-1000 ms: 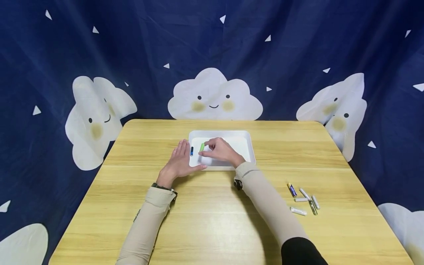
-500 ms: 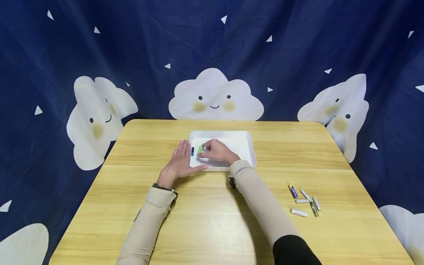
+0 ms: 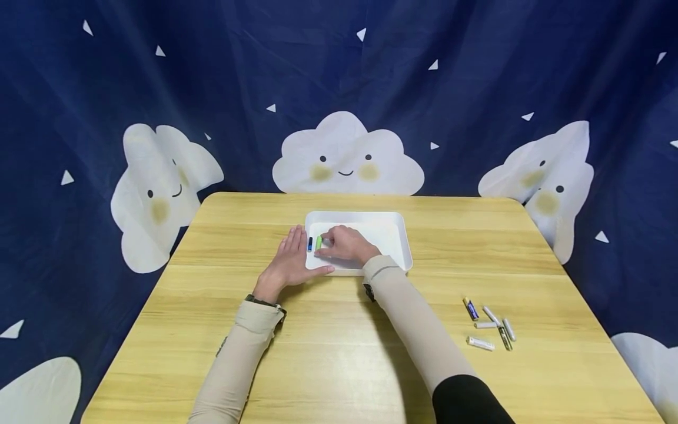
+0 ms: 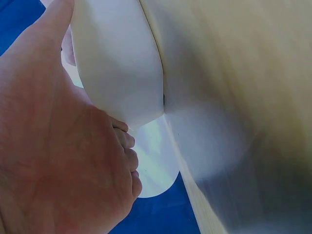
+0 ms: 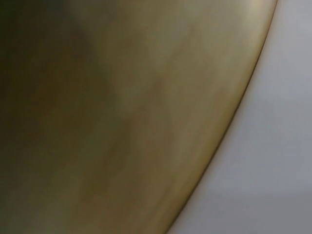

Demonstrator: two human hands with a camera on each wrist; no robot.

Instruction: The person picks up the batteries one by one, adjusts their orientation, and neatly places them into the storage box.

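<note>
A white tray sits toward the table's far edge in the head view. Inside it at the left end lies a small blue-and-black battery. Just right of that, my right hand pinches a green battery between thumb and fingers, low over the tray floor. My left hand holds its straight fingers along the tray's left side, its thumb along the front. In the left wrist view, the left hand is beside the tray's outer wall. The right wrist view shows only table and tray, no hand.
Several loose batteries lie on the table at the right: a blue-and-gold one, a white one, a dark one with gold and some slim silvery ones. A dark blue cloud-print curtain hangs behind the wooden table.
My right hand has brought the green battery left and down, closer to the blue-and-black battery. The left hand stays in place at the tray. The head view has shifted slightly.
</note>
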